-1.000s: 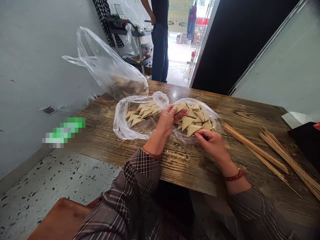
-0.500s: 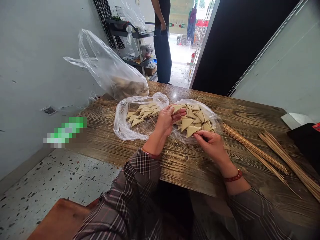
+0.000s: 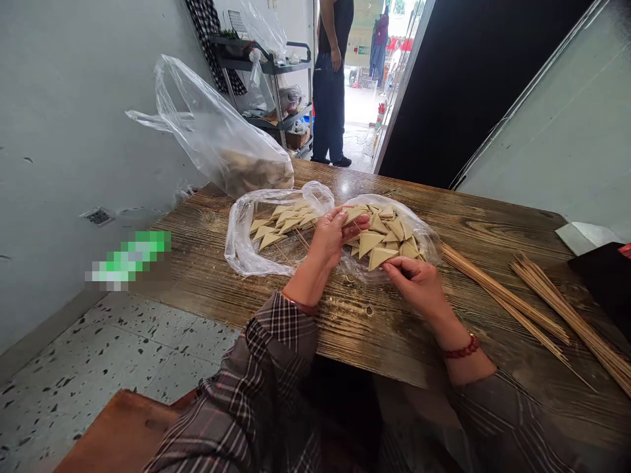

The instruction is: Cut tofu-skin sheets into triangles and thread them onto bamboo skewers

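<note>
My left hand [image 3: 331, 235] is closed round a flat tan triangle [image 3: 353, 215], which looks like folded tofu skin. Its thumb lies on top and the fingers curl beneath; a thin stick seems to run by the fingers. My right hand [image 3: 417, 279] pinches the corner of another tan triangle [image 3: 380, 257] at the near edge of a heap of loose triangles [image 3: 394, 226]. That heap lies on a clear plastic bag [image 3: 428, 240]. Left of my left hand, more triangles [image 3: 286, 220] sit on a second plastic bag [image 3: 235, 240], with thin wooden skewers [image 3: 302, 238] sticking out of some.
Two bundles of bare skewers [image 3: 507, 299] lie on the wooden table [image 3: 394, 348] at the right. A tall plastic bag [image 3: 211, 131] with pale contents stands at the back left. Beyond the table are a shelf cart [image 3: 290, 121] and a standing person [image 3: 329, 98].
Both hands and the triangles they hold stay almost where they were. In the background, the standing person has shifted a little to the right, and the arm hangs lower.
</note>
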Tool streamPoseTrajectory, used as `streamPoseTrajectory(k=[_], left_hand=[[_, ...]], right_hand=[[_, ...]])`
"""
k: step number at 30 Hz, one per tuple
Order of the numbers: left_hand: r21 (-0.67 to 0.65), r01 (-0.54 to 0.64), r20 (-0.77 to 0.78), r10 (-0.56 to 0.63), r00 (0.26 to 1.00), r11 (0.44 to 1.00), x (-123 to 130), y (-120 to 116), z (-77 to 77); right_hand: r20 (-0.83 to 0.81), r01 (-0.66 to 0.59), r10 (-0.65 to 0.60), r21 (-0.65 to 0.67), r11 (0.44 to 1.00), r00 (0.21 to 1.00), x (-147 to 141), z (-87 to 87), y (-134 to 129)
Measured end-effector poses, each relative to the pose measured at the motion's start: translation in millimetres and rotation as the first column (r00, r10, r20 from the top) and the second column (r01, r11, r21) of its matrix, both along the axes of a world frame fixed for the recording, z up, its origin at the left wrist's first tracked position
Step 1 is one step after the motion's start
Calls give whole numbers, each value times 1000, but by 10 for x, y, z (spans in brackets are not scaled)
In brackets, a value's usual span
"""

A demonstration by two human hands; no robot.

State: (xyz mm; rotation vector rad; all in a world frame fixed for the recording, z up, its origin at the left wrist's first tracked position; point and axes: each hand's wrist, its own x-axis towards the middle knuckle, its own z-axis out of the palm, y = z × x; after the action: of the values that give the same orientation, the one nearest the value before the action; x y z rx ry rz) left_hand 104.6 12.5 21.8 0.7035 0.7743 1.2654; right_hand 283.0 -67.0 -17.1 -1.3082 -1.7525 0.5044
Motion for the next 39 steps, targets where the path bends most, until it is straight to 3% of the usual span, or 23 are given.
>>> streamPoseTrajectory(k=[24,39], left_hand=[[3,24,10,-24,1000,1000,-16,-10,6],[179,19,-119,2,993,984,27,16,-58]], right_hand=[[-4,-11,11,-14,1000,1000,1,-3,6],[-17,1,-2,-46,999,1000,37,-17,26]])
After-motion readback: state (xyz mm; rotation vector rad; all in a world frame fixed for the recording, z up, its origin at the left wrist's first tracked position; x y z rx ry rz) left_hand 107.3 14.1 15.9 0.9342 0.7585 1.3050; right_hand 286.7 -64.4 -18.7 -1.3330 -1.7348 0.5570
